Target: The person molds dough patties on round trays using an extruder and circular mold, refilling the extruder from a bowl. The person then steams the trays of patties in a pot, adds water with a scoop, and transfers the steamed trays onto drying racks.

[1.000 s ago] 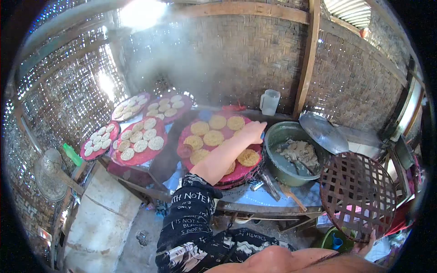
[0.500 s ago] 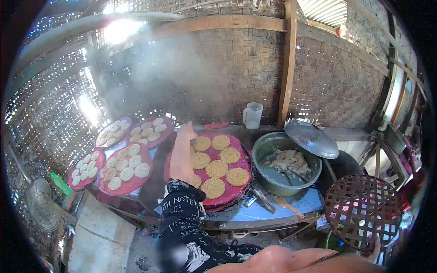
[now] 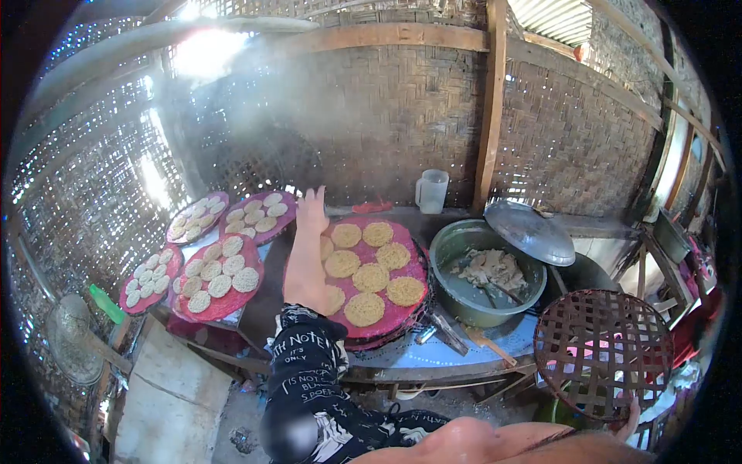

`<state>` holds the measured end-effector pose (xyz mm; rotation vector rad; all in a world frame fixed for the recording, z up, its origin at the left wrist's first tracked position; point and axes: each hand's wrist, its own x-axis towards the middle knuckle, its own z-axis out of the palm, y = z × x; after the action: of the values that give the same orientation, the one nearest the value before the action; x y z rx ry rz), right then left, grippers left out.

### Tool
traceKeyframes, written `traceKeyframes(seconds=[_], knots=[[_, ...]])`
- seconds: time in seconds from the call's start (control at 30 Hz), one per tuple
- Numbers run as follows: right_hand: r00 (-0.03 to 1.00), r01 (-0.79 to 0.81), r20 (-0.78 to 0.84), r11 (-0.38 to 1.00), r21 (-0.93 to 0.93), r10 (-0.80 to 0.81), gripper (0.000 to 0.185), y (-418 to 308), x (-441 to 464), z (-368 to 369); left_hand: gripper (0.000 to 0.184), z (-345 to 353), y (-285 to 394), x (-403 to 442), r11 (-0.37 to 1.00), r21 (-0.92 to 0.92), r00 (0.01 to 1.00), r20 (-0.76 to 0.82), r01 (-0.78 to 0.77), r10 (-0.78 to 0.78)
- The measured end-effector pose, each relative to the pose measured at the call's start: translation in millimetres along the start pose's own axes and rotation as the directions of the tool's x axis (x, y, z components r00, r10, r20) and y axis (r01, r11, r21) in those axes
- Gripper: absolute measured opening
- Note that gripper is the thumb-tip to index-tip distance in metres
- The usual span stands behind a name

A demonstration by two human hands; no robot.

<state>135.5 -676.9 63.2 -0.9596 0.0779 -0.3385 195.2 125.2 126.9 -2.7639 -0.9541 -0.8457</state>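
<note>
My left hand [image 3: 312,210], at the end of a black printed sleeve, reaches over the left part of a round tray lined with pink-red cloth [image 3: 399,311]. Its fingers are spread and nothing shows in them. Several flat, round yellowish cakes [image 3: 371,277] lie on that cloth; my forearm covers some on the left. Down at the right, my right hand [image 3: 631,421] grips the lower rim of a round, dark open-weave bamboo tray [image 3: 603,352]. The tray is tilted up and I see through its lattice. Only part of this hand shows.
Several cloth-lined trays [image 3: 253,263] with pale round cakes stand at left. Right of the yellowish cakes is a green basin [image 3: 448,298] of pale dough, with a metal lid [image 3: 533,232] on its rim. A plastic jug [image 3: 431,191] stands behind. Steam drifts along the woven wall.
My left hand's fingers have opened and point upward by the far edge of the cloth. The bamboo tray in my right hand has shifted slightly left and up.
</note>
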Motion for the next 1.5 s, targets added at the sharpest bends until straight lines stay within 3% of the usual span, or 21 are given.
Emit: traceKeyframes(seconds=[0.07, 0.13, 0.23, 0.33, 0.37, 0.47, 0.5, 0.63, 0.73, 0.83, 0.93, 0.97, 1.03, 1.07, 1.13, 1.2, 1.27, 1.33, 1.43, 1.5], knots=[[1.000, 0.009, 0.026, 1.000, -0.018, -0.008, 0.037, 7.0, 1.0, 4.4, 0.082, -18.5, -10.2, -1.3, 0.993, -0.022, 0.966, -0.234, -0.116, 0.108], [0.999, 0.008, 0.052, 1.000, -0.023, -0.007, 0.038, 9.5, 1.0, 8.7, 0.081, -53.9, -14.8, -12.2, 0.972, -0.209, 0.947, -0.319, -0.110, 0.038], [0.997, 0.009, 0.082, 1.000, -0.027, -0.007, 0.038, 15.1, 6.5, 11.1, 0.079, -112.7, -23.4, -45.7, 0.914, -0.406, 0.992, -0.117, -0.014, -0.037], [0.992, 0.012, 0.124, 0.999, -0.032, -0.008, 0.039, 20.9, 14.0, 5.1, 0.077, -104.2, -56.4, -84.7, 0.829, -0.510, 0.970, -0.045, -0.229, 0.240], [0.989, 0.011, 0.145, 0.999, -0.036, -0.005, 0.039, 24.2, 16.8, 3.5, 0.078, -132.6, -37.3, -110.8, 0.823, -0.551, 0.968, 0.103, -0.137, 0.230], [0.949, -0.152, 0.254, 0.977, -0.147, 0.186, 0.044, 22.3, 30.8, 8.8, 0.080, -124.2, -33.5, -145.0, 0.867, -0.416, 0.923, 0.138, -0.275, 0.359], [0.942, -0.167, 0.269, 0.975, -0.143, 0.201, 0.045, 21.6, 29.4, 17.9, 0.080, -123.5, -29.3, -152.2, 0.908, -0.376, 0.928, 0.236, -0.186, 0.288], [0.943, -0.198, 0.253, 0.976, -0.088, 0.214, 0.046, 21.9, 27.0, 38.4, 0.079, -90.0, -34.9, -167.5, 0.977, -0.165, 0.914, 0.362, -0.133, 0.185], [0.950, -0.204, 0.231, 0.978, -0.052, 0.211, 0.042, 18.5, 20.7, 56.4, 0.078, -54.3, -52.0, -172.7, 0.968, -0.207, 0.946, 0.260, -0.143, 0.196], [0.949, -0.204, 0.235, 0.978, -0.053, 0.210, 0.040, 19.2, 16.5, 71.4, 0.079, -45.4, -57.8, -181.5, 0.930, -0.354, 0.994, 0.004, -0.100, 0.108], [0.941, -0.217, 0.248, 0.973, -0.076, 0.229, 0.040, 23.2, 29.4, 65.2, 0.082, -52.2, -61.0, -194.3, 0.809, -0.583, 0.976, -0.119, 0.080, -0.182], [0.940, -0.218, 0.251, 0.973, -0.082, 0.232, 0.039, 24.9, 31.5, 64.0, 0.076, -49.7, -67.0, -197.4, 0.700, -0.687, 0.951, -0.039, 0.198, -0.307], [0.938, -0.223, 0.250, 0.970, -0.092, 0.239, 0.039, 25.9, 33.5, 59.6, 0.069, -45.3, -76.9, -209.2, 0.218, -0.951, 0.888, 0.100, 0.218, -0.449], [0.939, -0.219, 0.249, 0.971, -0.096, 0.237, 0.039, 25.7, 34.8, 56.8, 0.065, -48.0, -77.8, -217.7, -0.058, -0.980, 0.854, 0.195, 0.191, -0.482], [0.941, -0.213, 0.247, 0.971, -0.104, 0.233, 0.038, 25.8, 38.0, 51.7, 0.056, -37.2, -88.9, -242.6, -0.213, -0.970, 0.799, 0.217, 0.114, -0.561], [0.942, -0.207, 0.245, 0.972, -0.110, 0.229, 0.038, 25.9, 41.2, 45.3, 0.047, -31.7, -75.4, -279.5, -0.173, -0.981, 0.628, 0.188, 0.086, -0.755], [0.943, -0.203, 0.243, 0.972, -0.117, 0.226, 0.037, 25.7, 44.9, 38.4, 0.043, 56.4, -128.2, -330.3, -0.281, -0.895, 0.690, 0.445, 0.345, -0.570], [0.943, -0.198, 0.245, 0.972, -0.129, 0.225, 0.037, 25.4, 50.7, 27.2, 0.047, 106.1, -135.8, -355.0, -0.209, -0.736, 0.454, 0.587, 0.644, -0.670], [0.941, -0.185, 0.265, 0.975, -0.126, 0.213, 0.036, 25.8, 55.8, 11.8, 0.064, 140.5, -130.8, -345.3, 0.133, -0.517, 0.287, 0.231, 0.846, -0.930], [0.942, -0.178, 0.275, 0.981, -0.077, 0.193, 0.039, 25.0, 32.7, 30.2, 0.071, 159.0, -138.5, -321.6, 0.049, -0.586, 0.219, 0.223, 0.809, -0.950]])
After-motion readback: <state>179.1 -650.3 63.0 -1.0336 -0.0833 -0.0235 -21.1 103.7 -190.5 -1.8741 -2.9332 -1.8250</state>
